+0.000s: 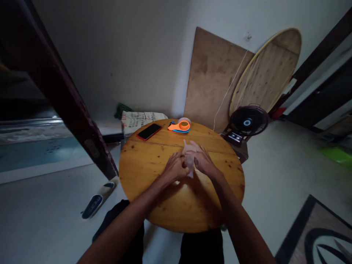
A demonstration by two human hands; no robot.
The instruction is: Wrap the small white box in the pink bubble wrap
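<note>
Both hands meet over the middle of the round wooden table (145,172). Between them is a whitish, translucent, soft piece (189,160), which looks like a thin plastic bag; its exact kind is unclear. My left hand (175,167) is closed on its left side, with the fingers curled and the thumb pressed in. My right hand (203,159) grips it from the right, fingers bent over its upper part. Beyond the hands, an orange tape dispenser (178,127) with a blue edge and a roll of tape lies near the far rim.
A red-edged phone (149,131) lies at the table's far left. Behind the table are a printed sack (143,120), a leaning brown board (211,77) and a round wooden top (266,69). A dark fan (249,121) stands at right. A slipper (96,201) is on the floor.
</note>
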